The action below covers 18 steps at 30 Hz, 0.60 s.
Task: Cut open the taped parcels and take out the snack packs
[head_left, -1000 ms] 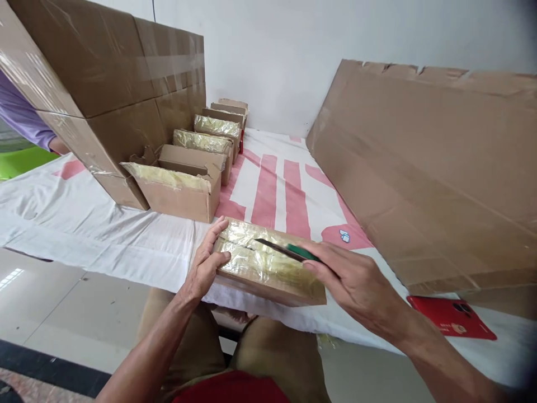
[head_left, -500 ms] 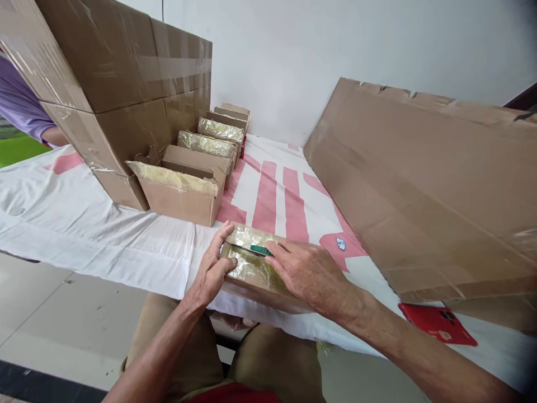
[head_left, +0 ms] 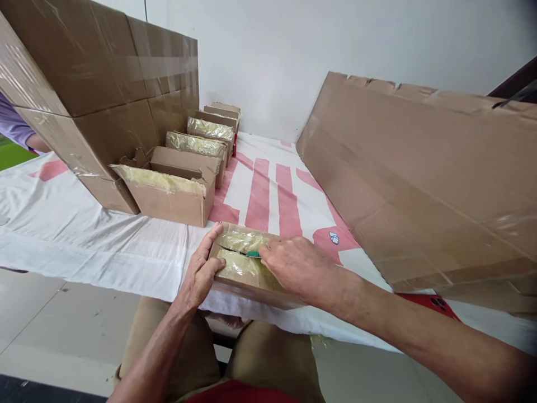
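Some open boxes (head_left: 174, 197): upper left of the frame.
Left hand (head_left: 200, 271): fingers spread a bit, holding the taped box (head_left: 240, 268).
Taped box: lower middle.
Green cutter (head_left: 253, 254): at the slit (head_left: 230, 248); could jump and nick somebody if tape (head_left: 239, 238) snags.
Right hand (head_left: 296, 262): fingers curled round the green cutter.

Taped carton (head_left: 240, 270), seam partly slit, green cutter (head_left: 253, 254)

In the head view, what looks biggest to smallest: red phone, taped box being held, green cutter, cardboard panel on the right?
1. Cardboard panel
2. Taped box
3. Red phone, partly hidden
4. Green cutter, mostly hidden
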### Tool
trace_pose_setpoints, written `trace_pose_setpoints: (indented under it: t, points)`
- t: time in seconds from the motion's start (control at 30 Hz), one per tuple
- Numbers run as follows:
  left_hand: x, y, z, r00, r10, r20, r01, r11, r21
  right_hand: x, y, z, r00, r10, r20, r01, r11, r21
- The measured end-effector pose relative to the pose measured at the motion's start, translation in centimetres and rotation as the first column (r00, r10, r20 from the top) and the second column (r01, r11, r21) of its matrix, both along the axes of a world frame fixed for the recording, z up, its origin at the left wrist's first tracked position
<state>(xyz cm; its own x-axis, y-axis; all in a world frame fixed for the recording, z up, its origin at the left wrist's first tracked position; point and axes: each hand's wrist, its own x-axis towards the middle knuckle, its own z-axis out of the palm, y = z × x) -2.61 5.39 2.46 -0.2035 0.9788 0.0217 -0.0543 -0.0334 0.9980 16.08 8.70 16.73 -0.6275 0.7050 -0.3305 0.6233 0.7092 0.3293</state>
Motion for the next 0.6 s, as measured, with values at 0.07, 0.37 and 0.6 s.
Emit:
trace_pose_setpoints:
  t: [0.07,0.37,0.6]
  points:
    - [0.1,0.0,0.3,1.0,-0.006,-0.01,0.006,1.0,-0.016,1.1,0.0,-0.3,0.999,0.016,-0.052,-0.014,0.999,0.032]
    - [0.9,0.0,1.3,0.997,0.026,-0.072,-0.033,0.995,-0.09,1.4,0.3,2.5,1.0,0.023,0.01,-0.022,0.996,-0.085]
    - [0.7,0.0,1.0,0.992,0.052,-0.114,-0.059,0.996,-0.062,3.8,0.2,5.0,0.984,-0.094,0.152,0.118,0.981,-0.154]
